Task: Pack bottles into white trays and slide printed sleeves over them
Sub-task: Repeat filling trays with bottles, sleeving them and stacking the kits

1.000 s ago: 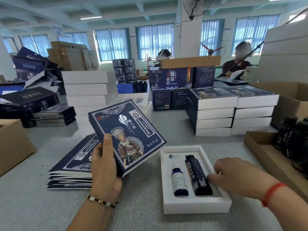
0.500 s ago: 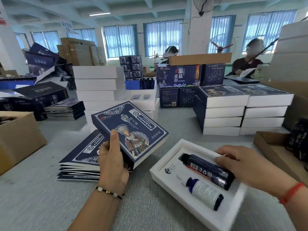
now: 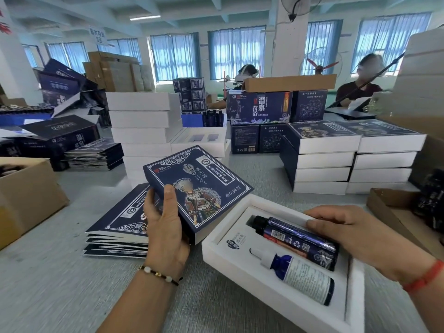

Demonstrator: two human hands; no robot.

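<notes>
My left hand grips the printed sleeve, held tilted just left of the white tray. My right hand grasps the tray's far right edge, fingers curled on the dark bottle inside; the blue dropper bottle lies beside it. The tray rests on the tabletop.

Blue-curtained windows; white pillar; ceiling strip light; grey table

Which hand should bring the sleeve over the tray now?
Left. The left hand already grips the opened navy printed sleeve, beside the white foam tray. The right hand steadies that tray's far side.
</notes>
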